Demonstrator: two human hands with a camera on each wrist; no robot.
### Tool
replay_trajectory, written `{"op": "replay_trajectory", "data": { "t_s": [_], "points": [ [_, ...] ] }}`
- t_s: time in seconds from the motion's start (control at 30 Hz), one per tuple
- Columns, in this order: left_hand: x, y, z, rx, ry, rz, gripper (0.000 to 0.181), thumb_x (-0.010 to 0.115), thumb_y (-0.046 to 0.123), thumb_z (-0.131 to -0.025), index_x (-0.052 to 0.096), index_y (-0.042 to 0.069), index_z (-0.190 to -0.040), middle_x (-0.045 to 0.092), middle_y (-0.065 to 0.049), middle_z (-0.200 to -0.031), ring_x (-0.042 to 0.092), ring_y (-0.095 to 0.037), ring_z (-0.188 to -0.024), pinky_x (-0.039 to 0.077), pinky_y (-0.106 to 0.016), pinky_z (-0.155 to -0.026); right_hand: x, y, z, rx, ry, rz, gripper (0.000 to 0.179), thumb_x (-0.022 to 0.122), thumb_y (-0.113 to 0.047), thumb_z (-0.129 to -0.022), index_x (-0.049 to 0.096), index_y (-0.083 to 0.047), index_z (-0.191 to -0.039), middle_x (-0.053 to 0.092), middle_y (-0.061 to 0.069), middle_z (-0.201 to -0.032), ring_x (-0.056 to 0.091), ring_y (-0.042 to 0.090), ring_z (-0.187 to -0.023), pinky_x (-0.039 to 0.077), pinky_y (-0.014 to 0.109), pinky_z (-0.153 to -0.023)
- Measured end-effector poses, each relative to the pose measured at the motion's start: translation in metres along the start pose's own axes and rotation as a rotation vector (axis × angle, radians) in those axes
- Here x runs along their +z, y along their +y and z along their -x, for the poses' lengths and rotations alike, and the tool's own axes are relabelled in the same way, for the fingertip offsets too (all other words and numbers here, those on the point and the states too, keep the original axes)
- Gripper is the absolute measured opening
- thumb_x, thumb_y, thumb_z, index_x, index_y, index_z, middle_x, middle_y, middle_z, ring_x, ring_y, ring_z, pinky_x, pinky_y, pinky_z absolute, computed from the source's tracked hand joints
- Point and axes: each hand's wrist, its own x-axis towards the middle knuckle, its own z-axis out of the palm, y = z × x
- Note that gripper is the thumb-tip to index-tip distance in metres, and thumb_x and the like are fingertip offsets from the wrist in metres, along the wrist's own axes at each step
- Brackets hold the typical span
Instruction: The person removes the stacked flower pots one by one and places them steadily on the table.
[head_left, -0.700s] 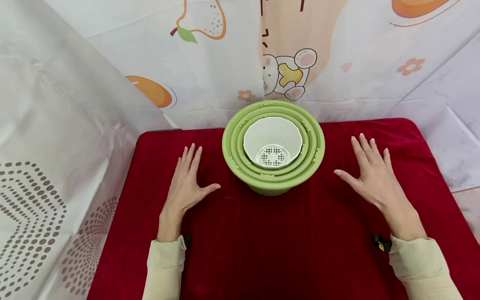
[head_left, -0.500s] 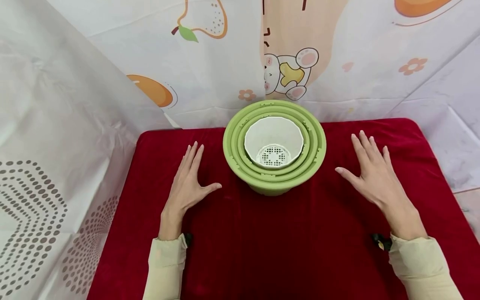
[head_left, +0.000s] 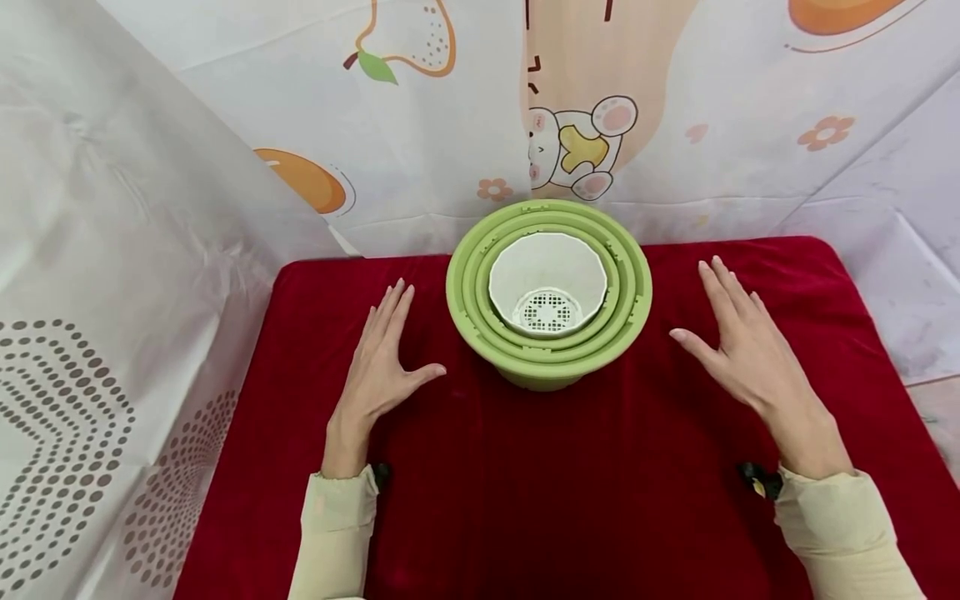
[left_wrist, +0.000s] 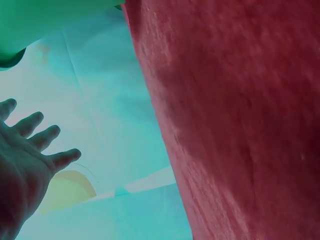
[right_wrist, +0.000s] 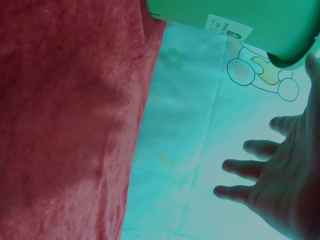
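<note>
A nest of round green plastic pots (head_left: 630, 312) stands at the back middle of the table, one inside another. Innermost sits a white pot (head_left: 547, 271) with a grid of holes in its bottom. To the left of the nest, apart from it, is my left hand (head_left: 378, 367), fingers straight and thumb spread toward the pots. My right hand (head_left: 753, 358) is held likewise on the other side, its thumb pointing at the nest. Neither hand touches anything. In the right wrist view the outer green pot (right_wrist: 185, 12) carries a white label (right_wrist: 229, 27).
Dark red velvet cloth (head_left: 555, 500) covers the table. Right behind the pots hangs a white printed curtain (head_left: 420, 158) with fruit and a cartoon animal. Another white sheet with dots (head_left: 150, 292) hangs along the left side.
Both hands have shifted slightly: the left a little to the right and up toward the pots, while the right hand's fingers have moved up and closer together. The pots have stayed in place.
</note>
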Motion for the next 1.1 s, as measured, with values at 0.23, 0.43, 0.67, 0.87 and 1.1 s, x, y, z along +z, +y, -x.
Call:
{"op": "replay_trajectory", "data": {
  "t_s": [0.23,0.43,0.67,0.87,1.1],
  "points": [
    [0.002,0.007,-0.007,0.007,0.019,0.074,0.113,0.052,0.086,-0.074,0.019,0.021,-0.160,0.015,0.004,-0.165,0.017,-0.023,-0.151,0.033,-0.057,-0.111,-0.004,-0.007,-0.005,-0.041,0.026,-0.008,0.082,0.060,-0.039,-0.097,0.013,-0.018,-0.161,0.013,0.005,-0.166,0.020,0.030,-0.150,0.007,0.049,-0.121],
    [0.004,0.015,-0.015,0.042,0.032,0.144,0.112,0.052,0.084,-0.075,0.019,0.019,-0.160,0.016,0.003,-0.165,0.020,-0.021,-0.150,0.033,-0.054,-0.112,-0.009,-0.016,-0.012,-0.071,0.039,-0.018,0.081,0.060,-0.038,-0.097,0.014,-0.018,-0.161,0.015,0.005,-0.166,0.022,0.029,-0.149,0.008,0.048,-0.122],
    [0.005,0.021,-0.019,0.053,0.036,0.195,0.109,0.050,0.085,-0.077,0.016,0.024,-0.161,0.017,0.005,-0.165,0.023,-0.019,-0.149,0.031,-0.050,-0.114,-0.010,-0.022,-0.018,-0.090,0.047,-0.020,0.080,0.060,-0.037,-0.097,0.015,-0.019,-0.161,0.016,0.003,-0.166,0.023,0.029,-0.149,0.008,0.049,-0.121],
    [0.006,0.025,-0.026,0.079,0.034,0.233,0.107,0.049,0.083,-0.078,0.016,0.024,-0.161,0.016,0.005,-0.165,0.024,-0.018,-0.148,0.032,-0.050,-0.114,-0.010,-0.025,-0.022,-0.096,0.044,-0.035,0.080,0.059,-0.039,-0.097,0.015,-0.019,-0.161,0.017,0.004,-0.165,0.022,0.029,-0.149,0.010,0.050,-0.121],
    [0.011,0.029,-0.031,0.109,0.034,0.255,0.107,0.048,0.082,-0.080,0.018,0.019,-0.160,0.017,0.003,-0.165,0.023,-0.019,-0.149,0.029,-0.046,-0.116,-0.008,-0.032,-0.027,-0.101,0.037,-0.048,0.081,0.060,-0.041,-0.097,0.015,-0.020,-0.161,0.017,0.003,-0.165,0.023,0.030,-0.149,0.012,0.050,-0.121]
  ]
}}
